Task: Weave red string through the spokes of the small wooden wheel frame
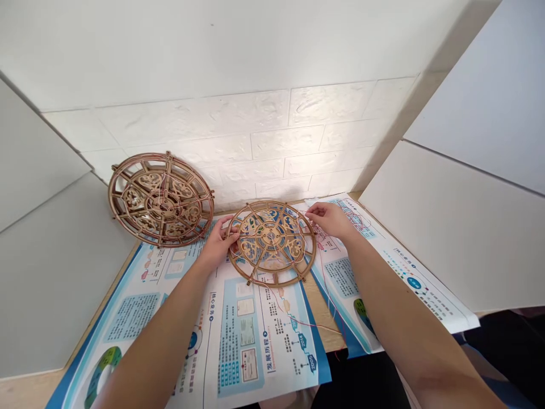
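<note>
A round openwork wooden wheel (pixel 276 278) with spokes and scroll cut-outs is tilted above the printed sheets. My left hand (pixel 220 243) grips its left rim, thumb on the front and fingers behind. At the wheel's right edge, my right hand (pixel 327 219) has thumb and fingertips pinched together on a thin reddish string. Pale string runs across the wheel's face. A longer red string (pixel 322 272) hangs from the right side down to the table's front edge.
Several similar wooden wheels (pixel 160 241) lean stacked against the brick-patterned wall (pixel 272 153) at the left. Printed blue and white sheets (pixel 238 284) cover much of the wooden table (pixel 327 335). Grey-white panels (pixel 460 210) stand on both sides.
</note>
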The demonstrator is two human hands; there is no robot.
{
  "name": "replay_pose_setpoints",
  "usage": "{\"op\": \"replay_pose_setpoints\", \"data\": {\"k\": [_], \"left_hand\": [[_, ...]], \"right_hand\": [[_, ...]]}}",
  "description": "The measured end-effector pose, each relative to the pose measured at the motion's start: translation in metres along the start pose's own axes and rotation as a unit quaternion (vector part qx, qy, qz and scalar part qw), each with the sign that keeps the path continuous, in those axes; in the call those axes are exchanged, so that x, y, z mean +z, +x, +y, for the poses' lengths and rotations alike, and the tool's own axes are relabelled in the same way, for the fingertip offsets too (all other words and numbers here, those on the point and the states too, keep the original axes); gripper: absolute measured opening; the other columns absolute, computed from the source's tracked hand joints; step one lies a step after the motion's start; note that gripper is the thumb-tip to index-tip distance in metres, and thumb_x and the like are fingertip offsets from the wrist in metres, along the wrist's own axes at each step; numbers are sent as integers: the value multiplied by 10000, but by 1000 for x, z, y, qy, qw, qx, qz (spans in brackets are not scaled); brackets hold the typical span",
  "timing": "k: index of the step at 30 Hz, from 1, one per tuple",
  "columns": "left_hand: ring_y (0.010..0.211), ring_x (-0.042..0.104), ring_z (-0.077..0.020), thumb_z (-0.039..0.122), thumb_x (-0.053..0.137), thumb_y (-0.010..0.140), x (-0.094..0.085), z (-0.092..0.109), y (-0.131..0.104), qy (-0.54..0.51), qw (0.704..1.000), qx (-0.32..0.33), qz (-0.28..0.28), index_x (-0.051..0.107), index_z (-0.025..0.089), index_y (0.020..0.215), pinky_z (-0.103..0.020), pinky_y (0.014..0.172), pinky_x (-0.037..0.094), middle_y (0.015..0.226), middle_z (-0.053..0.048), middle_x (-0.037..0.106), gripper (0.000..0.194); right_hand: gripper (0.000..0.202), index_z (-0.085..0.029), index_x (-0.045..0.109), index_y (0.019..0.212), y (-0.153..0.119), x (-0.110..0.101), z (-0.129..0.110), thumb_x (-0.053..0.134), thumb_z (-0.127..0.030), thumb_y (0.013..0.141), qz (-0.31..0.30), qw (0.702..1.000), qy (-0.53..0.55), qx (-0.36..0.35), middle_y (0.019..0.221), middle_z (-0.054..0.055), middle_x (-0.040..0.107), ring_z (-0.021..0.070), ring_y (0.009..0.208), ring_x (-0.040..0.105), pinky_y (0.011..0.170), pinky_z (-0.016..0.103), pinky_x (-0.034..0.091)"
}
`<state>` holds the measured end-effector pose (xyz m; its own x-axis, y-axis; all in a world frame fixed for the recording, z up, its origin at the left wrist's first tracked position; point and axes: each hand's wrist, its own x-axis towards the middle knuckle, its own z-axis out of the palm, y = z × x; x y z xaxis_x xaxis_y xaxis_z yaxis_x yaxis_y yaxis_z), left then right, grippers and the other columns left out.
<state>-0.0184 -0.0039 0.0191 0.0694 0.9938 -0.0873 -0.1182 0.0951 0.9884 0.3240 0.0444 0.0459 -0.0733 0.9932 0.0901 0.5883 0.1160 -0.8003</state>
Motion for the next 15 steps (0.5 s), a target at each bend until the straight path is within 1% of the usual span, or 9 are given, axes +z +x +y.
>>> {"op": "replay_pose_setpoints", "data": {"k": [4,8,11,15], "left_hand": [[722,604,-129,371,876,651,0,0,0,-2,1000,-6,-15,491,244,1303,-235,614,501,977,-9,611,768],[725,598,-125,381,868,681,-2,-1,0,0,999,-3,-38,509,237,1288,-225,617,490,966,-9,609,719],[719,596,-124,378,871,683,-3,-2,0,-1,998,-9,-60,491,234,1312,-224,608,481,982,-17,611,749],[780,612,-142,385,862,703,-4,-1,-1,9,996,-14,-85,485,226,1337,-244,647,505,1039,-36,601,755]], "right_hand": [[199,-185,704,841,1,6,1,635,-365,793,19,999,1,-37,813,41,715,192,755,640,723,317,489],[216,-192,720,871,0,9,-1,623,-376,812,64,995,-5,-76,863,46,724,193,759,626,733,333,489],[203,-201,722,879,-1,13,-4,610,-359,819,54,993,6,-107,898,41,727,196,790,630,745,335,487],[189,-210,725,886,-4,19,-10,605,-348,836,29,989,20,-147,913,37,727,200,848,640,787,340,483]]}}
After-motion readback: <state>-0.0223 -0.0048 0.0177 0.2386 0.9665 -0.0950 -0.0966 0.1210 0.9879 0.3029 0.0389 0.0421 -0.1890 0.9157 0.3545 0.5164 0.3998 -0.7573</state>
